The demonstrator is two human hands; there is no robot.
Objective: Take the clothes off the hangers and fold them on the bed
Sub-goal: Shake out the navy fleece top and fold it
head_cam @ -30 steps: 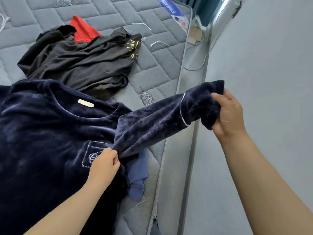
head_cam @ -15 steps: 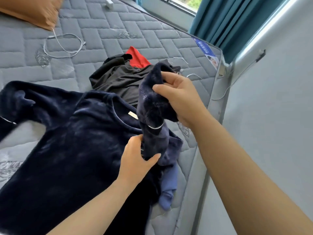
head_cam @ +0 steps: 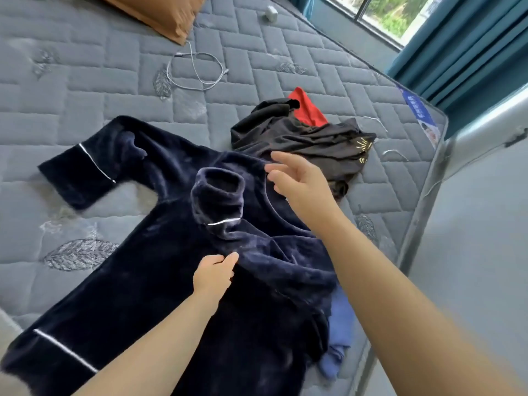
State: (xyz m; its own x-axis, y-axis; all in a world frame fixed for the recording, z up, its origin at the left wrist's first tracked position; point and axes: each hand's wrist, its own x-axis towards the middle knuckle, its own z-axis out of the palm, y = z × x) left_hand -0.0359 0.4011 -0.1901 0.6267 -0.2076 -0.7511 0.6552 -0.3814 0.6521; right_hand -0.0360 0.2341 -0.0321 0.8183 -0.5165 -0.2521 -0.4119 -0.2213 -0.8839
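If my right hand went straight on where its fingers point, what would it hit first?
Probably the shoulder of the dark navy plush top, just beyond the right hand; depth is unclear.

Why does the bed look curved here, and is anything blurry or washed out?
Head view: the wide lens bows the mattress seams and edge; daylight from the window is soft, with no hard shadows; the right hand is slightly smeared at its fingertips; the navy top shows a faint sheen; corners look soft.

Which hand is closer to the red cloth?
Right. The right hand is open at the black shirt, just short of the red cloth; the left hand pinches the navy top, farther back.
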